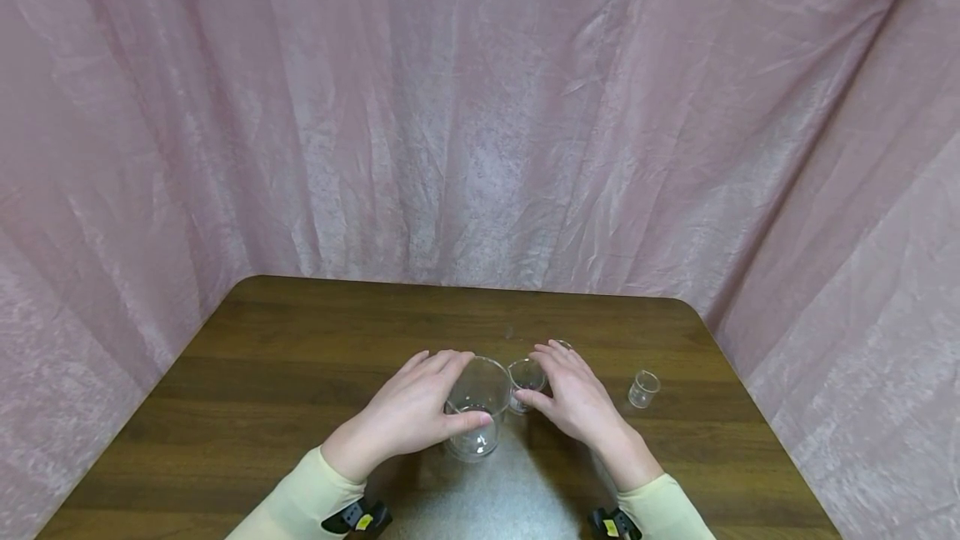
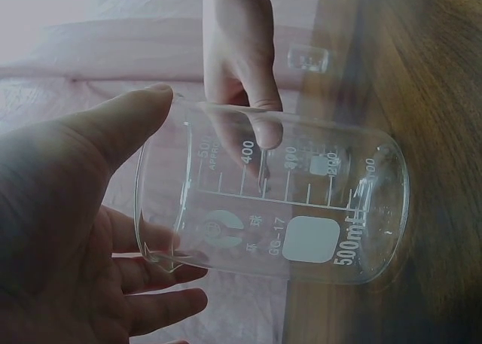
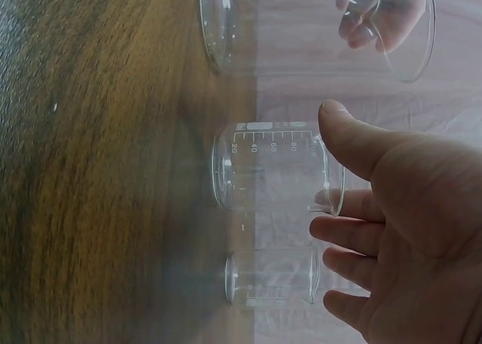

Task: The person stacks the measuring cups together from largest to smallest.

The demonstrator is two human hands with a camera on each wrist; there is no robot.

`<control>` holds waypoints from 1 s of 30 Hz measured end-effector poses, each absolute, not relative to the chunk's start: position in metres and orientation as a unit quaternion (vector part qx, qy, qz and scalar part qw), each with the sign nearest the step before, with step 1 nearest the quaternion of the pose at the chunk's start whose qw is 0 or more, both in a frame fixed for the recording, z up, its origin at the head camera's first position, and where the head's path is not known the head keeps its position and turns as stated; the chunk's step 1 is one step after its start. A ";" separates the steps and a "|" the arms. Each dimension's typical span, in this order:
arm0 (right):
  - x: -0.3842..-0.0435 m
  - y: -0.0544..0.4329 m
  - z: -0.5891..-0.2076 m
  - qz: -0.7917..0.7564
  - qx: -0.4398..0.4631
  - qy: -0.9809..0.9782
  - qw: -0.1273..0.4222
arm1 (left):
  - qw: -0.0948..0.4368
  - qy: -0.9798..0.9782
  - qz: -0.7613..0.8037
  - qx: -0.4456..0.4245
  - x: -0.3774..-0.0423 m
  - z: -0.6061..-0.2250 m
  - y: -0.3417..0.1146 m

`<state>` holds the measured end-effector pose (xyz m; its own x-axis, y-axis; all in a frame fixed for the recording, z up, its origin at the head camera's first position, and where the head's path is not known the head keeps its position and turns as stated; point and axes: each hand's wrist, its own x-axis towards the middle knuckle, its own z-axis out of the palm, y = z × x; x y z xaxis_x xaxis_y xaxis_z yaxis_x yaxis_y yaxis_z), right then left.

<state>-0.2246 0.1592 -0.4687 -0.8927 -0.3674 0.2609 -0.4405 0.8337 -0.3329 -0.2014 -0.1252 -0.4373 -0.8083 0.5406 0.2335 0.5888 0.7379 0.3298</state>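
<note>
A large clear glass beaker (image 1: 474, 445) marked 500 ml stands on the wooden table. My left hand (image 1: 416, 407) spans its rim, thumb on the near side and fingers on the far side. To its right is a smaller beaker (image 3: 271, 171), with graduations up to the eighties visible. My right hand (image 1: 577, 398) is spread loosely about the smaller beaker's rim. In the right wrist view its thumb (image 3: 350, 137) points past the glass and its fingers (image 3: 346, 235) lie relaxed beside the rim. Exact finger contact there is hard to see.
Another small beaker (image 3: 271, 276) stands beyond the right hand, largely hidden from the head view. Farther right sits a tiny beaker (image 1: 644, 389). The brown table (image 1: 300, 357) has rounded far corners, with pink curtains (image 1: 480, 123) hanging behind and at the sides.
</note>
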 end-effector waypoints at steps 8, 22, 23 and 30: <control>-0.225 0.159 -0.469 0.198 0.212 -0.952 0.097 | 0.062 -0.930 -0.198 -0.303 -0.201 -0.438 -0.125; -0.226 0.158 -0.470 0.203 0.207 -0.953 0.093 | 0.063 -0.930 -0.200 -0.302 -0.200 -0.437 -0.125; -0.226 0.158 -0.471 0.204 0.207 -0.952 0.093 | 0.063 -0.930 -0.201 -0.302 -0.200 -0.437 -0.125; -0.227 0.156 -0.471 0.202 0.211 -0.951 0.099 | 0.064 -0.928 -0.207 -0.302 -0.199 -0.435 -0.125</control>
